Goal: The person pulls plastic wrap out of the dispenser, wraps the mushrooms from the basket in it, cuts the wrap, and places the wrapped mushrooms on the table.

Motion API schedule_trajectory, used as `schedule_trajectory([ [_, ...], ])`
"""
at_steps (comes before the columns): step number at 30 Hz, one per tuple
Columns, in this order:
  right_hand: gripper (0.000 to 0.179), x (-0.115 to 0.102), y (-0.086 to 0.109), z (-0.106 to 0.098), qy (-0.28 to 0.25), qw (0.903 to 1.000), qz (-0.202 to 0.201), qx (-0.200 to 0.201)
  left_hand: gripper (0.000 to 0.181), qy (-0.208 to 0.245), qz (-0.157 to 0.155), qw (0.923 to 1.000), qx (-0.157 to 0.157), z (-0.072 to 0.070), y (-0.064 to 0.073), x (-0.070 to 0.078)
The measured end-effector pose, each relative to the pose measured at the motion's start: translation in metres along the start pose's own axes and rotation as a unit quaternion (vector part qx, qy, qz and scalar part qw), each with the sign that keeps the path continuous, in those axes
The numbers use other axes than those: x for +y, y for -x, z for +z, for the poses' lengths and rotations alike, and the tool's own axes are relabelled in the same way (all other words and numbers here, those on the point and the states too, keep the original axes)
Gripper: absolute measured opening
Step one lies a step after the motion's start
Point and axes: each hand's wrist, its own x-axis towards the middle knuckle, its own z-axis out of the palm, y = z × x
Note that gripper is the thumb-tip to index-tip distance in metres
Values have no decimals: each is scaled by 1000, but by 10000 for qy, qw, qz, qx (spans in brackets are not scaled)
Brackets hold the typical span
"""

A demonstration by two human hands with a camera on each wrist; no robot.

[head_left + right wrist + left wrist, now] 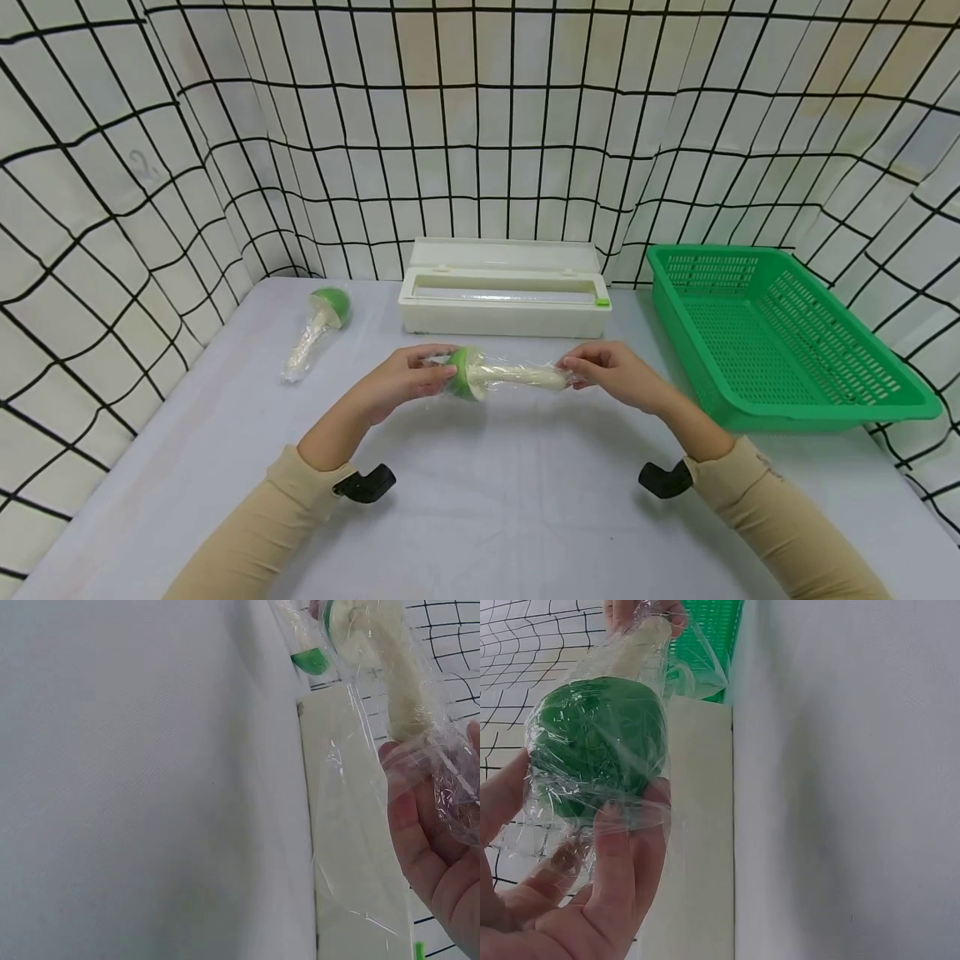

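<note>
A green-capped mushroom (517, 375) with a pale stem, wrapped in clear plastic film, is held level above the table between both hands. At its cap end, my left hand (405, 379) grips the green cap (600, 746) through the film, fingers and thumb on either side. Around the tip of the stem (405, 697), my right hand (615, 375) pinches gathered film (457, 780). Loose film hangs beside the stem in the right wrist view. A second wrapped green-capped mushroom (318, 329) lies on the table to the left.
Behind the hands stands a white cling film box (502, 318) with its lid raised. A green plastic basket (825, 412) sits at the right. Black grid netting (480, 150) over white sheeting surrounds the white table (480, 517) at the back and sides.
</note>
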Motion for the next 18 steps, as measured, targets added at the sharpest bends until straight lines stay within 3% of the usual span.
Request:
schedule_trajectory([
  [9, 43, -2, 0, 4, 221, 9994, -79, 254, 55, 60, -18, 9999, 84, 0, -1, -1],
  [18, 38, 2, -2, 12, -550, 9983, -76, 155, 52, -44, 132, 9995, 284, 3, -4, -3],
])
